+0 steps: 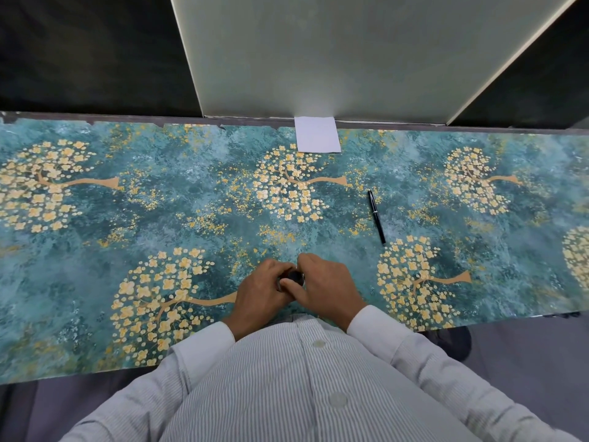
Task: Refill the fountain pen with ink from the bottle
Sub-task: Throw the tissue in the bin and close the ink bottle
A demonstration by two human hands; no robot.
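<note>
Both my hands meet near the table's front edge around a small dark ink bottle [295,277], mostly hidden by my fingers. My left hand [263,291] wraps the bottle's body. My right hand [325,287] pinches its black cap from above and the right. A black fountain pen [376,216] with a silver ring lies capped on the table, well beyond and to the right of my hands, untouched.
The table [159,202] wears a teal cover with golden trees. A white paper sheet [317,134] lies at the far edge against a pale upright panel [334,59]. Dark panels flank it. My striped shirt fills the lower view.
</note>
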